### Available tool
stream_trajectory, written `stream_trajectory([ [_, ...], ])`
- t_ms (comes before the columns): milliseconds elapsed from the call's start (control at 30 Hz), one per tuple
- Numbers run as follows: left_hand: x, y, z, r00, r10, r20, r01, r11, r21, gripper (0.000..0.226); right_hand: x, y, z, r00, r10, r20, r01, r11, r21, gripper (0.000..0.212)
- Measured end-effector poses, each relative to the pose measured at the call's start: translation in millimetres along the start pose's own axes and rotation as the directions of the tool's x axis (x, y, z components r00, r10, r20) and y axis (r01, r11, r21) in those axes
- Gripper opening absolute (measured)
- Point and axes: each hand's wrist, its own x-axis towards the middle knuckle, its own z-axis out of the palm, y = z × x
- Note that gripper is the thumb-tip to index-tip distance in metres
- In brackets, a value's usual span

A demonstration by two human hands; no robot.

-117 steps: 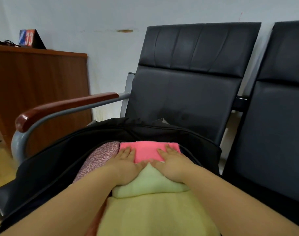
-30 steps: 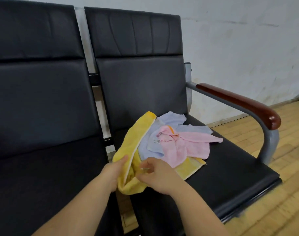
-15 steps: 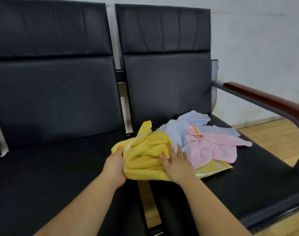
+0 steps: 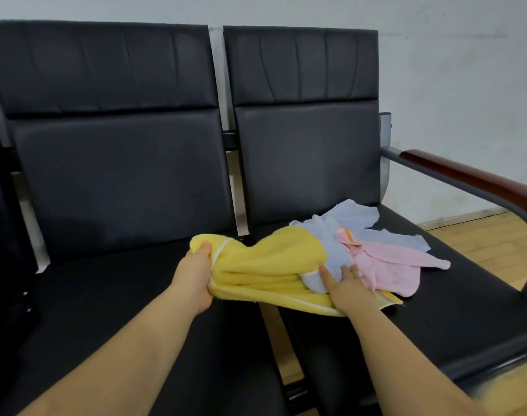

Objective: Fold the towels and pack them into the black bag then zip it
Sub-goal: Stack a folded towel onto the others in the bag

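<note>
A crumpled yellow towel (image 4: 271, 265) stretches across the gap between two black seats. My left hand (image 4: 196, 274) grips its left end, thumb on top. My right hand (image 4: 346, 289) lies with straight fingers on the pale blue towel (image 4: 331, 244) that sits on the yellow one's right part. A pink towel (image 4: 391, 265) lies crumpled to the right of it, on the right seat. The black bag is out of view.
Two black padded chairs stand side by side; the left seat (image 4: 106, 310) is bare. A wood-topped armrest (image 4: 466, 178) curves down at the right. Behind is a white wall, and wooden floor (image 4: 481, 235) shows at the right.
My left hand has pulled the yellow towel's end leftwards over the left seat, stretching it out. My right hand has shifted right onto the blue towel. Earlier both hands pressed towels in the bag.
</note>
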Motion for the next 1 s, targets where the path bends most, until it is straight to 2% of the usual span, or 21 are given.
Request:
stream_trajectory([
  [100, 2.4, -9.0, 0.9, 0.999, 0.047, -0.020, -0.038, 0.952, 0.303, 0.058, -5.1, 1.9, 0.6, 0.995, 0.011, -0.101, -0.001, 0.995, 0.103, 0.065],
  [167, -2.9, -20.6, 9.3, 0.996, 0.085, -0.002, -0.073, 0.869, 0.489, 0.076, -8.5, 0.0, 2.8, 0.988, -0.034, -0.152, 0.043, 0.998, 0.055, 0.044],
  [233, -8.3, -33.2, 20.0, 0.982, 0.173, 0.073, -0.180, 0.760, 0.624, 0.086, -13.3, -6.3, -0.3, 0.973, -0.047, -0.224, 0.057, 0.997, 0.041, 0.035],
  [300, -10.9, -43.9, 30.8, 0.954, 0.215, 0.208, -0.297, 0.589, 0.752, 0.081, -17.1, -13.3, -8.7, 0.938, -0.040, -0.344, 0.064, 0.996, 0.058, 0.035],
  [367, -7.0, -54.2, 38.7, 0.937, 0.198, 0.289, -0.348, 0.419, 0.839, 0.080, -17.9, -18.6, -20.4, 0.904, -0.006, -0.427, 0.080, 0.985, 0.155, 0.041],
  [400, -4.2, -60.3, 42.2, 0.934, 0.184, 0.306, -0.354, 0.355, 0.865, 0.080, -17.1, -21.1, -26.3, 0.900, 0.033, -0.435, 0.094, 0.959, 0.266, 0.042],
  [467, 1.2, -71.4, 47.3, 0.919, 0.208, 0.335, -0.379, 0.227, 0.897, 0.074, -17.1, -25.1, -38.9, 0.897, 0.153, -0.415, 0.123, 0.815, 0.566, 0.041],
  [533, 10.1, -78.2, 50.7, 0.904, 0.237, 0.356, -0.397, 0.154, 0.905, 0.059, -9.9, -23.0, -48.5, 0.876, 0.348, -0.333, 0.084, 0.570, 0.817, 0.039],
  [600, 26.1, -81.4, 49.2, 0.910, 0.223, 0.349, -0.394, 0.206, 0.896, 0.045, 2.5, -13.4, -51.0, 0.833, 0.494, -0.249, 0.050, 0.382, 0.923, 0.037],
  [633, 33.7, -82.2, 47.7, 0.920, 0.200, 0.337, -0.383, 0.278, 0.881, 0.040, 7.9, -8.3, -50.7, 0.803, 0.541, -0.251, 0.038, 0.375, 0.926, 0.036],
  [667, 39.5, -81.3, 45.8, 0.930, 0.183, 0.320, -0.367, 0.383, 0.848, 0.033, 11.7, -6.6, -48.9, 0.754, 0.580, -0.310, 0.028, 0.443, 0.896, 0.033],
  [700, 44.2, -79.8, 43.5, 0.939, 0.178, 0.294, -0.344, 0.503, 0.793, 0.028, 9.7, -9.4, -49.9, 0.700, 0.565, -0.437, 0.071, 0.554, 0.830, 0.031],
  [733, 45.9, -77.2, 41.3, 0.950, 0.173, 0.261, -0.311, 0.611, 0.728, 0.025, 5.7, -16.5, -49.4, 0.663, 0.449, -0.599, 0.197, 0.667, 0.718, 0.031],
  [767, 47.1, -75.0, 38.6, 0.962, 0.155, 0.226, -0.269, 0.696, 0.665, 0.024, -1.1, -28.5, -47.5, 0.657, 0.225, -0.719, 0.373, 0.732, 0.570, 0.031],
  [800, 48.0, -73.3, 36.1, 0.971, 0.137, 0.197, -0.231, 0.753, 0.617, 0.025, -9.4, -43.4, -44.8, 0.667, -0.056, -0.743, 0.528, 0.739, 0.418, 0.032],
  [833, 49.5, -72.7, 33.2, 0.977, 0.120, 0.177, -0.202, 0.788, 0.581, 0.029, -17.8, -58.4, -38.1, 0.700, -0.323, -0.637, 0.606, 0.741, 0.290, 0.036],
  [867, 51.0, -73.2, 30.3, 0.981, 0.103, 0.165, -0.179, 0.813, 0.555, 0.035, -21.3, -68.0, -26.5, 0.743, -0.499, -0.445, 0.618, 0.767, 0.171, 0.045],
  [900, 51.0, -74.3, 27.9, 0.984, 0.084, 0.160, -0.157, 0.831, 0.533, 0.039, -21.2, -71.6, -13.5, 0.810, -0.536, -0.238, 0.560, 0.827, 0.045, 0.052],
  [933, 50.3, -75.7, 25.9, 0.985, 0.066, 0.162, -0.142, 0.842, 0.521, 0.042, -17.2, -70.5, -2.2, 0.880, -0.470, -0.069, 0.465, 0.882, -0.074, 0.054],
  [967, 50.1, -77.6, 23.1, 0.986, 0.051, 0.162, -0.128, 0.848, 0.514, 0.043, -13.3, -67.0, 5.5, 0.922, -0.387, 0.030, 0.387, 0.911, -0.142, 0.053],
  [1000, 50.2, -79.2, 19.6, 0.986, 0.047, 0.161, -0.123, 0.852, 0.509, 0.043, -9.1, -62.3, 10.9, 0.942, -0.331, 0.062, 0.337, 0.928, -0.162, 0.053],
])
